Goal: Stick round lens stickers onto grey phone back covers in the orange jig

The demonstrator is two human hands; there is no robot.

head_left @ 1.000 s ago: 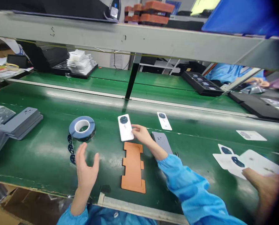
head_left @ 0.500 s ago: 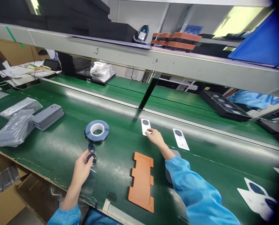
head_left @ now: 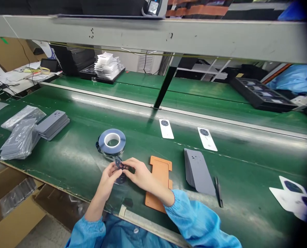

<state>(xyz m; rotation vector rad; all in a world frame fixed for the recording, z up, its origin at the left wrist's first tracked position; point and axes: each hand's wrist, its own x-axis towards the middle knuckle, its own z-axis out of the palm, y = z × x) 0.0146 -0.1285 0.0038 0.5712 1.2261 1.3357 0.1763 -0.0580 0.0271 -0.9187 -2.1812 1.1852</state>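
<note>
My left hand (head_left: 109, 179) pinches a strip of dark round stickers (head_left: 119, 162) that runs from the blue tape roll (head_left: 112, 141) with a white core. Against the same strip, the fingertips of my right hand (head_left: 138, 172) are closed on a dark sticker part. Both hands meet just in front of the roll. Partly under my right forearm lies an orange fixture plate (head_left: 160, 167). Two white cards with dark round patches, one (head_left: 167, 131) nearer and one (head_left: 207, 142) farther right, lie behind it.
A stack of grey plates (head_left: 200, 172) and black tweezers (head_left: 219, 193) are at the right. More grey plates (head_left: 52, 124) and bagged ones (head_left: 20, 141) lie left. White cards (head_left: 287, 199) overlap at far right. A metal beam (head_left: 133, 38) crosses above the bench.
My right hand has left the white card and come over to my left hand at the strip. The grey stack and tweezers are now uncovered. The view has tilted down.
</note>
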